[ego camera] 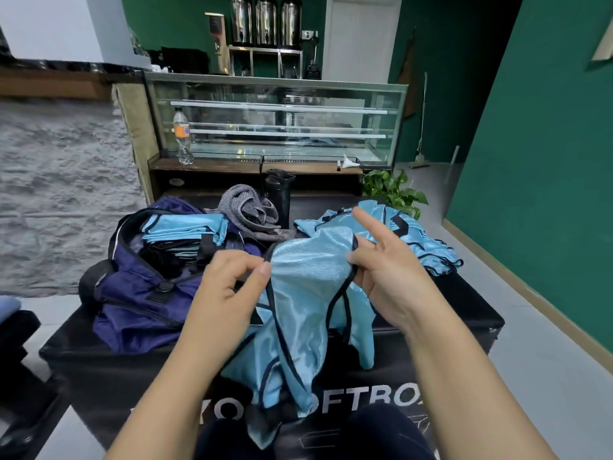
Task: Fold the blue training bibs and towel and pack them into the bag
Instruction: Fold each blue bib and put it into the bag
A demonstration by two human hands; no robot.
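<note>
**Midway through the bibs**

Held up between both hands: a shiny light-blue mesh bib with dark piping (308, 293), left hand (229, 290) pinching its edge, right hand (381, 270) gripping the opposite edge, index finger straight. Already folded, beyond the left fingers: blue bibs (185, 227) inside the open navy duffel bag (139, 293). Still loose: more bibs (414, 234) past the right fingertips, crumpled grey towel (248, 207) between. Beneath: black padded box (447, 310); behind: glass display counter (275, 117), green walls.

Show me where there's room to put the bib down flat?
Bare black box top lies right of the right hand, below the bib pile. A strip lies in front of the bag. The back is crowded with the towel and flask.
</note>
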